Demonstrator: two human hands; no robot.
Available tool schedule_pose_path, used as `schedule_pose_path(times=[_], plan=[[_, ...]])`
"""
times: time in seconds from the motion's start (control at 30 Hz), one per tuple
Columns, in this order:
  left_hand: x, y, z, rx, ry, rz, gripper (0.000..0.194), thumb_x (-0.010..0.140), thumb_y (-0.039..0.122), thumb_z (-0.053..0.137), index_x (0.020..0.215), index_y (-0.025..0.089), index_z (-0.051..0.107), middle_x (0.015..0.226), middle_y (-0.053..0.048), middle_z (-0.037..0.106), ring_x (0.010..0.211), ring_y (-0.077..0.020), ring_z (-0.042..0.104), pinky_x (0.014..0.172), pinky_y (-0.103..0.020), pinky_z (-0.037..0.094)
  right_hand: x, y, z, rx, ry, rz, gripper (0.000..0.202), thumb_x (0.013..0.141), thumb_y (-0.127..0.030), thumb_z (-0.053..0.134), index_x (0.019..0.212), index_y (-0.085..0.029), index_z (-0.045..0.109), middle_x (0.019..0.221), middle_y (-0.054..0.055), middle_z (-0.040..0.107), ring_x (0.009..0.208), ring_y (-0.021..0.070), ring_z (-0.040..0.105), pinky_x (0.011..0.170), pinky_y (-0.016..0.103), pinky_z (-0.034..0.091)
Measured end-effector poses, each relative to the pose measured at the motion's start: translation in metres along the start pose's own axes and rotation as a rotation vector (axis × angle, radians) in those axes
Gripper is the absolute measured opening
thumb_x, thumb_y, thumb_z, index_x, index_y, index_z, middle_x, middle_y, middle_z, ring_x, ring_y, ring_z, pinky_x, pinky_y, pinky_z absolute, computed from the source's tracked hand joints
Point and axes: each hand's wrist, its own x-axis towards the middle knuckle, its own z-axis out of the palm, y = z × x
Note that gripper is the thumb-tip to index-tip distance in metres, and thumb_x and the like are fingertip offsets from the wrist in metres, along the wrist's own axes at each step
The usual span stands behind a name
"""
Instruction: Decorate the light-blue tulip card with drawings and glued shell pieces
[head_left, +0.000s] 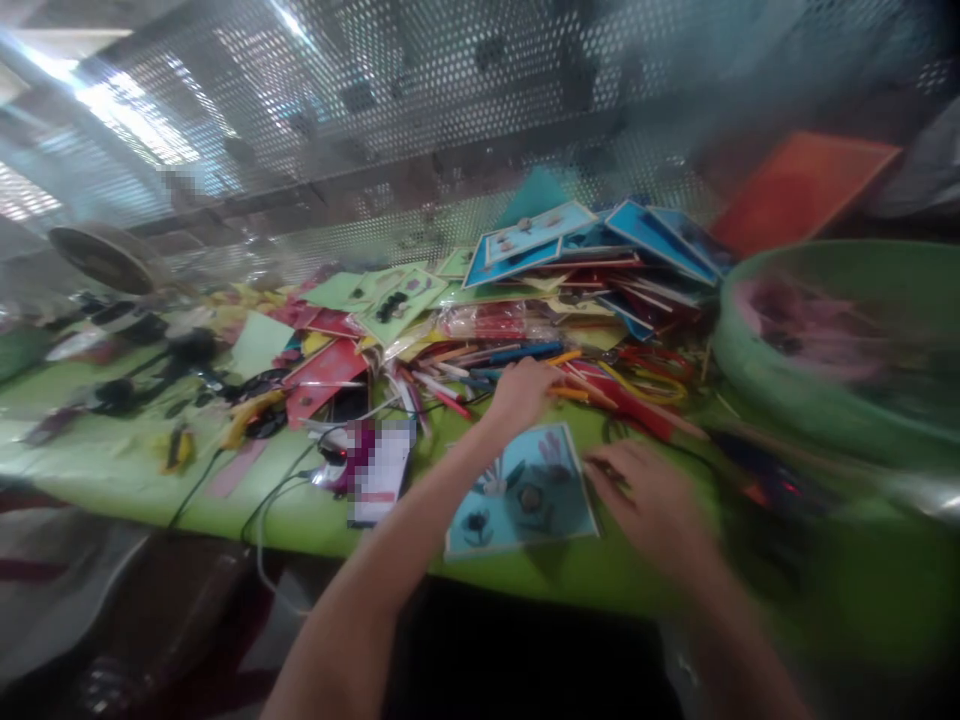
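In front of me lies a blue card [555,515] with flower shapes on it, flat near the table's front edge. My left hand [523,390] reaches over the card into a heap of pens and markers [472,370]. Its fingertips are among them, close to an orange marker [566,357], and blur hides whether they grip anything. At the card's right edge is my right hand [634,490], its fingers curled together. Something small and dark shows at those fingertips, too blurred to name.
Piled cards [525,250] in blue, green and red stand behind the pens. A green basin [817,385] with pink material is at the right. Left of the card are a phone [382,475], cables and a yellow glue gun [251,415]. A perforated metal screen [450,110] closes the back.
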Motion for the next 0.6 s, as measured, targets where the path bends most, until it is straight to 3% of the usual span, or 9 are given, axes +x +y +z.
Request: schedule_pose_path(times=[0.13, 0.27, 0.4, 0.47, 0.6], plan=[[-0.005, 0.012, 0.010, 0.002, 0.037, 0.052, 0.024, 0.091, 0.019, 0.066, 0.113, 0.023, 0.076, 0.115, -0.008, 0.077, 0.113, -0.0282, 0.062, 0.100, -0.042, 0.047, 0.000, 0.000, 0.000, 0.028, 0.006, 0.004, 0.020, 0.102, -0.032, 0.054, 0.099, -0.024, 0.072, 0.088, 0.005, 0.075, 0.078, 0.0208, 0.071, 0.065, 0.033, 0.049], [-0.001, 0.013, 0.002, -0.087, 0.027, 0.029, 0.024, 0.096, 0.025, 0.062, 0.117, 0.024, 0.076, 0.116, -0.006, 0.077, 0.111, -0.0247, 0.064, 0.098, -0.036, 0.047, 0.001, -0.001, -0.002, 0.011, -0.012, 0.006, 0.023, 0.102, -0.031, 0.052, 0.099, -0.023, 0.074, 0.088, 0.005, 0.075, 0.079, 0.0212, 0.071, 0.066, 0.032, 0.049], [0.009, -0.002, -0.018, -0.275, 0.097, -0.076, 0.023, 0.097, 0.029, 0.061, 0.112, 0.021, 0.076, 0.109, -0.005, 0.077, 0.099, -0.0223, 0.067, 0.086, -0.030, 0.047, 0.001, -0.001, -0.003, 0.005, -0.022, 0.007, 0.023, 0.103, -0.030, 0.053, 0.100, -0.022, 0.074, 0.089, 0.006, 0.076, 0.080, 0.0210, 0.072, 0.067, 0.032, 0.050], [0.014, -0.012, -0.026, -0.389, 0.145, -0.109, 0.022, 0.096, 0.031, 0.060, 0.103, 0.017, 0.077, 0.096, -0.003, 0.075, 0.089, -0.0202, 0.066, 0.080, -0.028, 0.045, 0.001, 0.000, -0.003, 0.004, -0.027, 0.001, 0.021, 0.102, -0.029, 0.054, 0.101, -0.022, 0.074, 0.091, 0.005, 0.076, 0.080, 0.0207, 0.072, 0.067, 0.031, 0.050], [0.022, -0.025, -0.032, -0.585, 0.189, -0.110, 0.021, 0.090, 0.031, 0.063, 0.090, 0.013, 0.074, 0.080, 0.001, 0.066, 0.078, -0.0157, 0.059, 0.073, -0.025, 0.042, 0.002, 0.000, -0.002, -0.009, 0.000, -0.030, 0.020, 0.102, -0.028, 0.056, 0.099, -0.021, 0.074, 0.089, 0.005, 0.075, 0.077, 0.0201, 0.071, 0.065, 0.031, 0.049]])
